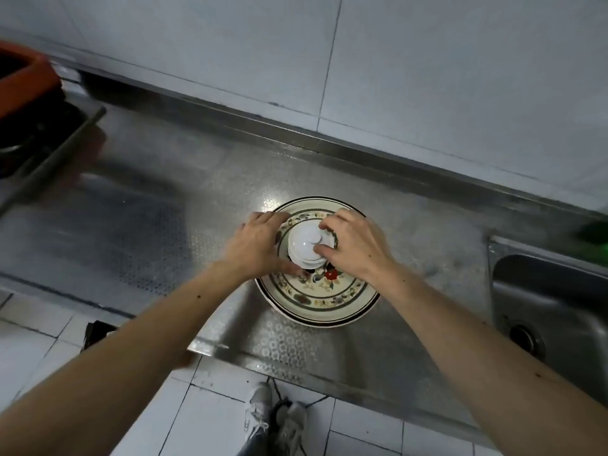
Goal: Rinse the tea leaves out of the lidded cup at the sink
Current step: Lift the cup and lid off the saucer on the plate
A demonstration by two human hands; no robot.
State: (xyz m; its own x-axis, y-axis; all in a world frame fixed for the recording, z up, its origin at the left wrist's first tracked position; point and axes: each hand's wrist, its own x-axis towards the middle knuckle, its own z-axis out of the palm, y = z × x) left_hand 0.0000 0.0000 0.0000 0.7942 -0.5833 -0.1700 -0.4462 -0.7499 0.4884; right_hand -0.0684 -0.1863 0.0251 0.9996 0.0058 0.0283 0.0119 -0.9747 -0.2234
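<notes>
A white lidded cup (304,246) stands upright in the middle of a flower-patterned plate (329,304) on the steel counter. My left hand (255,246) wraps the cup's left side, thumb low at its base. From the right, my right hand (353,246) pinches the lid's knob with thumb and fingers. The cup's inside is hidden by the lid. The sink (546,304) lies at the right edge of the counter, with its drain (523,337) visible.
A dish rack with an orange tub (23,77) stands at the far left. Something green (595,232) lies blurred behind the sink. The tiled wall runs along the back. Below the counter's front edge I see floor tiles and my shoes (276,419).
</notes>
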